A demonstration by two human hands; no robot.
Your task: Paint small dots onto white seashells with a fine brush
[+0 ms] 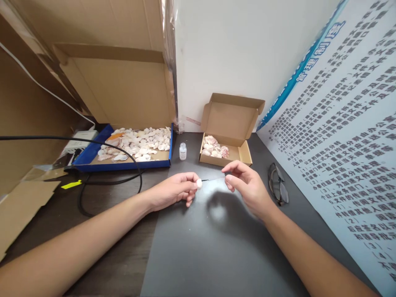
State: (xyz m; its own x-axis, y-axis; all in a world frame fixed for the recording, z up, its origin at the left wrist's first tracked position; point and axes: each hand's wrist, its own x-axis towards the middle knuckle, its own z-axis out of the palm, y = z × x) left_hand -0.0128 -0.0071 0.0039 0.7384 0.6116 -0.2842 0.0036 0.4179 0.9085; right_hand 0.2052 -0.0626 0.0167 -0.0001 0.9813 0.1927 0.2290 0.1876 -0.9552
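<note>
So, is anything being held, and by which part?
The left hand pinches a small white piece by its side, between thumb and fingers. What the right hand may be pinching is too small to tell.

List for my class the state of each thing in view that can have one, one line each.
Left hand: closed on a white cap
Right hand: fingers bent toward the thumb, grip hard to make out
Bottle: upright, uncapped
Blue box: open, shells spread inside
Small box: open, shells toward its left side
Glasses: on the table, folded or not unclear
Black cable: looped
</note>
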